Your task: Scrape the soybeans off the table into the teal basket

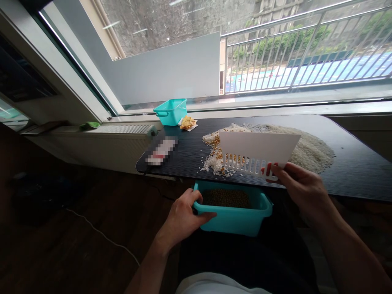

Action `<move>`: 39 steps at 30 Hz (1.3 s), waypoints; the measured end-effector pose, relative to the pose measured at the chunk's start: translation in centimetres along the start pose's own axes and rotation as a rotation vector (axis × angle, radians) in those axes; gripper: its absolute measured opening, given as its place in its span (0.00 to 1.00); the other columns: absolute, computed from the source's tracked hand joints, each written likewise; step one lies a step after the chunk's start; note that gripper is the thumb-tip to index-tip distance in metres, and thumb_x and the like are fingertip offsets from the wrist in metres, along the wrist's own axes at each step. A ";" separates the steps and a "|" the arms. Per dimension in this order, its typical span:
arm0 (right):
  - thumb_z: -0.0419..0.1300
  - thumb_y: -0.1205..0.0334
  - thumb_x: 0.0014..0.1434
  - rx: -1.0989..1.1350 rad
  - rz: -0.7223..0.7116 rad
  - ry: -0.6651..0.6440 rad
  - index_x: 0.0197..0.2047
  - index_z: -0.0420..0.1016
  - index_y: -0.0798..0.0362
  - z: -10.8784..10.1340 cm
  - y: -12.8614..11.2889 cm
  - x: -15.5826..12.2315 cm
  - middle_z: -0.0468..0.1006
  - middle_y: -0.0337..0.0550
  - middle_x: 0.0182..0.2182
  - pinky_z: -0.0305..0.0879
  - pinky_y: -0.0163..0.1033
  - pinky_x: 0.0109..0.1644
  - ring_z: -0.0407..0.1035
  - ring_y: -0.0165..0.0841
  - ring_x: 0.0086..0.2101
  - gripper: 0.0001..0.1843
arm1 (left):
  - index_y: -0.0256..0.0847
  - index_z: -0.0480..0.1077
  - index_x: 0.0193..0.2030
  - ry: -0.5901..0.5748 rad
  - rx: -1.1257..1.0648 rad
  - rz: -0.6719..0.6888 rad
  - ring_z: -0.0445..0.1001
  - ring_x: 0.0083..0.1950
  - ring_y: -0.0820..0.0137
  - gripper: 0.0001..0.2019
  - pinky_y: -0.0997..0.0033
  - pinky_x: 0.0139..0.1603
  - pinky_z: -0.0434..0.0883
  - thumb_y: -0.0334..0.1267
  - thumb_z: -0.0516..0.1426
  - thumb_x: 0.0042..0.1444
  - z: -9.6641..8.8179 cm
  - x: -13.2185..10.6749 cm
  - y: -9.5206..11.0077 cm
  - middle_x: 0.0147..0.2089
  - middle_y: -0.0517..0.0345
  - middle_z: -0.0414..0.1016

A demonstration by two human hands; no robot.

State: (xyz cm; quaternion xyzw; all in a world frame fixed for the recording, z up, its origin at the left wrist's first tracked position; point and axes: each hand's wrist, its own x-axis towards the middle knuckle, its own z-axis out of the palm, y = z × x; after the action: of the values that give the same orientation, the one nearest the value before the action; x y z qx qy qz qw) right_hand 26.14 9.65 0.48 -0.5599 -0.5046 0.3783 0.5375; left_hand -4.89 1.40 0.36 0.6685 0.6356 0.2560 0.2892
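Observation:
My left hand grips the left rim of a teal plastic bin held just below the table's front edge; the bin holds brownish beans. My right hand pinches the lower right corner of a white slotted plastic scoop, tilted over the table edge above the bin. A few yellow-brown beans lie behind its slots. A wide pile of white rice mixed with beans spreads across the black table behind the scoop.
A second teal bin stands at the table's far left corner, with a yellow snack wrapper beside it. A blurred flat item lies on the table's left end. A radiator and window run behind; a white cable crosses the floor.

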 end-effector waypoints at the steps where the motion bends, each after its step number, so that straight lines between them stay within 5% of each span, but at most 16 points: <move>1: 0.75 0.30 0.50 -0.003 -0.012 0.001 0.37 0.91 0.47 0.2 0.3 0.3 0.90 0.44 0.35 0.84 0.50 0.49 0.83 0.44 0.37 0.28 | 0.44 0.67 0.32 0.002 0.000 0.002 0.68 0.34 0.70 0.15 0.70 0.37 0.61 0.39 0.71 0.53 0.0 0.0 0.0 0.34 0.67 0.66; 7: 0.76 0.27 0.44 0.032 0.010 -0.010 0.35 0.90 0.47 0.6 0.2 0.0 0.89 0.44 0.33 0.85 0.51 0.47 0.83 0.44 0.35 0.31 | 0.44 0.67 0.32 0.001 -0.021 -0.002 0.68 0.34 0.71 0.15 0.70 0.36 0.61 0.39 0.71 0.52 0.0 0.0 0.0 0.34 0.67 0.66; 15: 0.78 0.36 0.50 0.059 0.043 -0.027 0.36 0.91 0.45 -0.4 -1.0 -1.1 0.90 0.43 0.36 0.85 0.52 0.51 0.85 0.45 0.37 0.22 | 0.44 0.67 0.32 0.004 -0.011 0.007 0.67 0.34 0.71 0.14 0.70 0.36 0.61 0.39 0.70 0.53 0.0 0.0 0.0 0.34 0.67 0.66; 39: 0.78 0.36 0.50 0.059 0.034 -0.124 0.37 0.92 0.44 -0.1 -0.4 -1.3 0.91 0.42 0.37 0.86 0.51 0.50 0.86 0.46 0.39 0.22 | 0.44 0.66 0.32 -0.015 -0.028 -0.009 0.67 0.35 0.71 0.15 0.69 0.38 0.61 0.39 0.70 0.53 -0.2 0.0 0.1 0.35 0.68 0.64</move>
State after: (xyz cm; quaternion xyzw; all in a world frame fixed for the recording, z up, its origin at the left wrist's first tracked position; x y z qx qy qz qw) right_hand 25.90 8.31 0.69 -0.5276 -0.5160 0.4360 0.5152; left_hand -4.96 1.43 0.51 0.6632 0.6328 0.2586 0.3046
